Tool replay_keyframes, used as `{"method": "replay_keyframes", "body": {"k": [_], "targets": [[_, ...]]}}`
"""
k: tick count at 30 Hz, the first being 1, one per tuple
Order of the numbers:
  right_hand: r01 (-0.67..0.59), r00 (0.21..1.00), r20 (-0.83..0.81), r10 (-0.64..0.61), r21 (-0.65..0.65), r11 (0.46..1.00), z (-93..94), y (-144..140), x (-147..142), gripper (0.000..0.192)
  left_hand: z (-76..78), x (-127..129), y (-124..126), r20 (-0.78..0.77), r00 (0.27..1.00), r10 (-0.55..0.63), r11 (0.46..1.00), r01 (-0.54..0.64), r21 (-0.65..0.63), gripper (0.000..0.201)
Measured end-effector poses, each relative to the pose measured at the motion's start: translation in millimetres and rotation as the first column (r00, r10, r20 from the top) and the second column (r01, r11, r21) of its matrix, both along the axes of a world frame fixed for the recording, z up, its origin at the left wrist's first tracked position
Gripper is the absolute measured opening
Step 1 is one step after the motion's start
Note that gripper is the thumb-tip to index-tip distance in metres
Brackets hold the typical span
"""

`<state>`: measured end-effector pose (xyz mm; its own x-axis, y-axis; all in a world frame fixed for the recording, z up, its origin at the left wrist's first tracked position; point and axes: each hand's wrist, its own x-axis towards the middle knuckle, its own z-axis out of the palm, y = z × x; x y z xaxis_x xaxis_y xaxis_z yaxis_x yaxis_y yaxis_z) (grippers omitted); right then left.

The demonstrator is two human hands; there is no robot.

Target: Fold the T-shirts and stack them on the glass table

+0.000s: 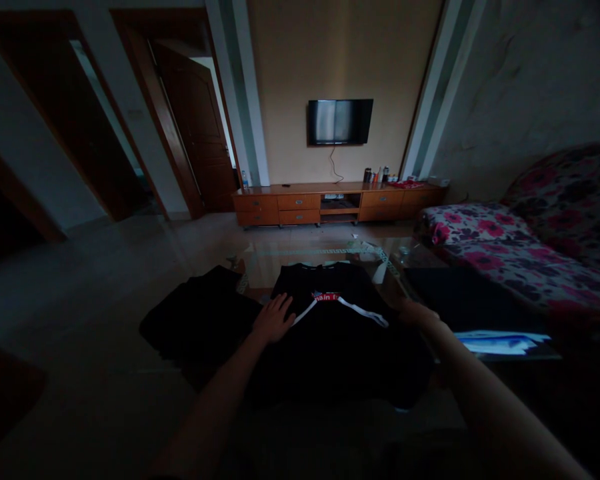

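While both arms reach forward over a glass table (325, 253), the left hand (274, 319) lies flat and open on a black shirt (330, 333), fingers spread, palm down, holding nothing but pressing on the cloth. It sits on the shirt's left shoulder area, just left of a white stripe (305, 311) that runs slantwise from the hand toward a small red and white print (326, 297) on the chest. A matching white stripe runs from the print toward the right hand (416, 312).

That right hand rests at the shirt's right edge, touching the cloth. Its fingers are lost in the dim light, so I cannot tell whether it is open or gripping the fabric.

The shirt is spread out between the two hands, neck end away from the person, lower part hanging over the near edge of the table. Just left of the left hand lies another heap of dark cloth (195, 320), touching or nearly touching the shirt; the gloom hides which.

To the right of the right hand lies a dark flat thing (460, 297), with a pale blue and white sheet (500, 342) just nearer to the person. Farther right stands a sofa with a pink flowered cover (520, 247).

Well beyond both hands, across the tiled floor, a low wooden cabinet (300, 203) stands against the far wall, with some small bottles (377, 175) on its top. A television (340, 121) is mounted above it. Far off to the left of the left hand a brown door (195, 127) stands open.
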<state>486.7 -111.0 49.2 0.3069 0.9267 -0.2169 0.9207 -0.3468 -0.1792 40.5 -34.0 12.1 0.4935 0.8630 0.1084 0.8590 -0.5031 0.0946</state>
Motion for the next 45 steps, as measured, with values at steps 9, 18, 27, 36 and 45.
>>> {"method": "replay_keyframes", "body": {"k": [9, 18, 27, 36, 45], "targets": [[-0.096, 0.994, 0.043, 0.097, -0.020, 0.995, 8.6, 8, -6, 0.048, -1.3, -1, 2, -0.003, 1.000, 0.002, 1.000, -0.002, -0.005, 0.065], [-0.346, 0.938, 0.005, 0.346, 0.042, 0.937, 7.2, 11, -14, 0.041, -3.2, -1, 2, 0.007, 1.000, -0.005, 1.000, 0.005, -0.006, 0.065], [-0.336, 0.937, -0.083, 0.338, 0.038, 0.941, 6.3, 15, -46, 0.045, 0.3, 0, 0, -0.006, 1.000, 0.007, 1.000, -0.007, -0.006, 0.065], [-0.386, 0.915, -0.123, 0.384, 0.005, 0.922, 1.5, 20, -43, 0.015, -2.3, -2, 2, -0.006, 1.000, -0.005, 1.000, 0.005, -0.009, 0.066], [-0.369, 0.928, 0.038, 0.371, 0.239, 0.898, -9.8, 27, -68, 0.045, 8.8, -2, 10, -0.031, 0.999, -0.022, 0.991, 0.017, -0.131, 0.067]]}}
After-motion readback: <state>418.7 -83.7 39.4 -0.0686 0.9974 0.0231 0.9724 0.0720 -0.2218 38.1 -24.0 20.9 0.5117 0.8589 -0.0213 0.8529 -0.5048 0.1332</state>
